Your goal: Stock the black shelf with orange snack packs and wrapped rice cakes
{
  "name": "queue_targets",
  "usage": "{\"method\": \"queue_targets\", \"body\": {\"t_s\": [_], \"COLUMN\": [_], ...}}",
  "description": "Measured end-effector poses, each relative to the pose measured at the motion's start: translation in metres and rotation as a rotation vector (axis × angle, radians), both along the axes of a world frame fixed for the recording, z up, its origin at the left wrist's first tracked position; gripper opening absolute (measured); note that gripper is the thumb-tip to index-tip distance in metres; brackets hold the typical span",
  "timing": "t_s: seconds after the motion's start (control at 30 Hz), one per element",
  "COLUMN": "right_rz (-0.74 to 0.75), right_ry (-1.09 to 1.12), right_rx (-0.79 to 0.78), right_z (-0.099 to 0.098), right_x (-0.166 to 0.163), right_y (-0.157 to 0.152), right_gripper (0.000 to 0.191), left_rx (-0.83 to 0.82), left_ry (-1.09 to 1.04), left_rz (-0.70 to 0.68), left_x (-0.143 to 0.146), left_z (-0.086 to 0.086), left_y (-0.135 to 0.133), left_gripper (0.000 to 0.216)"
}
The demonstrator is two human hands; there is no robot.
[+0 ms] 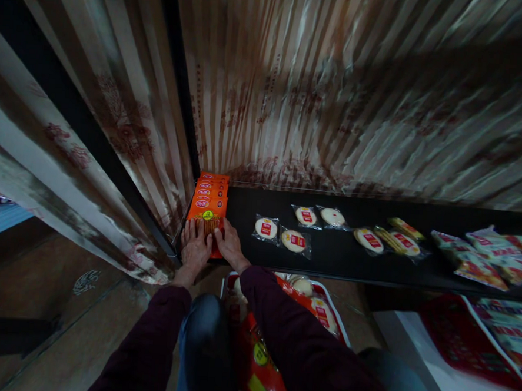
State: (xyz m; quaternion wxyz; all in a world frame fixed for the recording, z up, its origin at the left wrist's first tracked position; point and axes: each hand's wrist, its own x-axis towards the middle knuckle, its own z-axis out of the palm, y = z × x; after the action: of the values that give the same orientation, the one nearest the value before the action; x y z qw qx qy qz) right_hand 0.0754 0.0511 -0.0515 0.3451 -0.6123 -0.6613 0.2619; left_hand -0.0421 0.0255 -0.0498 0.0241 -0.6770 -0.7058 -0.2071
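Observation:
A row of orange snack packs [209,201] stands at the left end of a low black shelf [337,256], against a striped wall panel. My left hand [195,246] lies flat with fingers stretched against the front pack's lower left. My right hand [229,245] presses its fingers on the same pack's lower right edge. Both sleeves are dark maroon. Neither hand grips the pack; they rest on its front face.
Several small round cakes in clear wrappers [293,240] lie spread along the shelf, with colourful bags [482,265] at the right end. Below my arms a box with a torn red bag [264,349] holds more cakes. A white carton [464,349] sits at right.

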Motion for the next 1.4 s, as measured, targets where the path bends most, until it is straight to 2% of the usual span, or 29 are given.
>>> {"method": "queue_targets", "body": {"t_s": [0.43, 0.67, 0.93, 1.03, 1.23, 1.4], "right_rz": [0.02, -0.008, -0.01, -0.007, -0.041, -0.049], "right_ry": [-0.012, -0.032, -0.016, 0.0, 0.003, 0.004], "right_rx": [-0.076, -0.023, 0.016, 0.02, 0.022, 0.01], "right_z": [0.011, 0.003, 0.001, 0.001, 0.001, 0.001], "right_x": [-0.003, -0.005, -0.005, -0.004, -0.006, -0.005], "right_y": [0.012, 0.01, 0.01, 0.011, 0.012, 0.017], "right_gripper": [0.053, 0.051, 0.05, 0.052, 0.052, 0.053], "left_rx": [-0.023, 0.001, 0.049, 0.047, -0.073, -0.15], "left_ry": [-0.015, -0.048, -0.076, -0.075, -0.127, -0.171], "left_rz": [0.011, -0.049, -0.014, 0.029, 0.069, 0.106], "left_x": [-0.005, -0.011, -0.01, -0.007, 0.001, -0.002], "left_z": [0.0, -0.002, -0.002, 0.004, 0.022, 0.018], "left_y": [0.009, 0.015, 0.011, 0.01, 0.025, 0.041], "left_gripper": [0.057, 0.056, 0.056, 0.056, 0.056, 0.064]}}
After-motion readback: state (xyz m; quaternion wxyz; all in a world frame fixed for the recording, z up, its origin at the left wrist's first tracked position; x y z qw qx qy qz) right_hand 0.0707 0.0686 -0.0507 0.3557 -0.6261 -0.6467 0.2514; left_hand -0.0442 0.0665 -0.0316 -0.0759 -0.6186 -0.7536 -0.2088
